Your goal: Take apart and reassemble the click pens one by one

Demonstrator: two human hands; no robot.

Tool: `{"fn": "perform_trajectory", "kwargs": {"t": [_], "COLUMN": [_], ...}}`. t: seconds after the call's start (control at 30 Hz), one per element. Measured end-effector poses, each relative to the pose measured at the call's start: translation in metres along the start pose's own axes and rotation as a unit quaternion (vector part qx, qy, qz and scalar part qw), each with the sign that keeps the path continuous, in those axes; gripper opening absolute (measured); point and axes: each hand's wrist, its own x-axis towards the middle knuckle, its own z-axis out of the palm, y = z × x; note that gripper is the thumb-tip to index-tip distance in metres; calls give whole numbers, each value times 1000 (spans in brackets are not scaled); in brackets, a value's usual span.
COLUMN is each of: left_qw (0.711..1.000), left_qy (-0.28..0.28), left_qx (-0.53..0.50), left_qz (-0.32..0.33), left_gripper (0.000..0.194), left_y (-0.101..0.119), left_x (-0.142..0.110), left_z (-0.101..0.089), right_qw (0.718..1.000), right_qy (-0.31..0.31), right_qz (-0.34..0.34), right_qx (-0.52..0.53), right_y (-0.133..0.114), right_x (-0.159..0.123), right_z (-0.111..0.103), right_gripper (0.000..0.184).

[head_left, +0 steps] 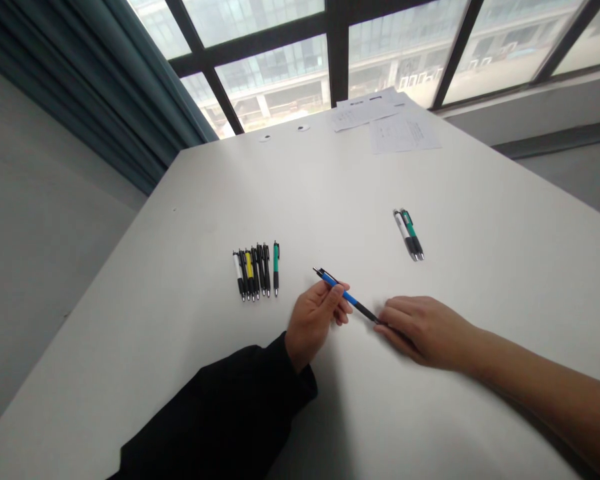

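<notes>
A blue pen [349,297] with a black grip slants between my two hands, above the table's near middle. Thumb and fingers of my left hand [314,319] are closed around its blue barrel, near the clip end. At its tip, the fingers of my right hand [420,327] are pinched together; the very point is hidden by them. To the left of my hands lies a row of several pens, among them a white pen [238,267], a yellow pen [249,265] and black ones. A green pen [276,260] lies slightly apart at the row's right end.
On the right of the white table [330,193], a white pen [403,230] and a green pen [412,230] lie side by side. Printed papers [403,130] rest at the far edge by the window. Two small white pieces lie near that edge. A blue curtain [110,73] hangs at left.
</notes>
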Motion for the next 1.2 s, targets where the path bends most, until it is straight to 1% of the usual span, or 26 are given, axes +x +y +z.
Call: {"fn": "perform_trajectory", "kwargs": {"t": [0.1, 0.2, 0.23, 0.3, 0.37, 0.4, 0.43, 0.5, 0.67, 0.87, 1.2], "left_qw": [1000, 1000, 999, 999, 999, 999, 999, 1000, 1000, 1000, 1000], "left_qy": [5, 18, 27, 42, 42, 36, 30, 20, 9, 5, 3], "left_qx": [7, -9, -16, -22, -21, -18, -14, -6, 2, 7, 15], "left_qz": [-7, -15, -17, -20, -20, -20, -20, -17, -11, -12, -8], "left_gripper": [52, 62, 67, 72, 70, 68, 66, 62, 58, 55, 54], "left_y": [-1, -1, -1, -2, -1, -1, -1, -1, -2, -2, -3], "left_x": [1, 2, 1, 1, 0, -1, -1, -1, -1, -2, -1], "left_z": [0, 1, 1, 1, 1, 1, 1, 1, 0, 1, 3], "right_qw": [1000, 998, 996, 985, 962, 952, 942, 928, 914, 899, 892], "right_qy": [-3, -5, -7, -14, -20, -23, -23, -29, -40, -50, -47], "right_qz": [3, 50, 81, 164, 260, 294, 322, 354, 379, 400, 417], "right_qx": [-23, -29, -33, -52, -75, -85, -96, -112, -139, -170, -167], "right_y": [-4, 1, 5, 16, 28, 33, 38, 44, 47, 49, 50], "right_x": [0, 0, -1, -1, -1, -1, -1, -2, 1, 6, 11], "right_z": [5, 4, 3, -2, -7, -9, -11, -12, -12, -12, -14], "right_gripper": [32, 34, 34, 34, 34, 34, 34, 36, 41, 42, 42]}}
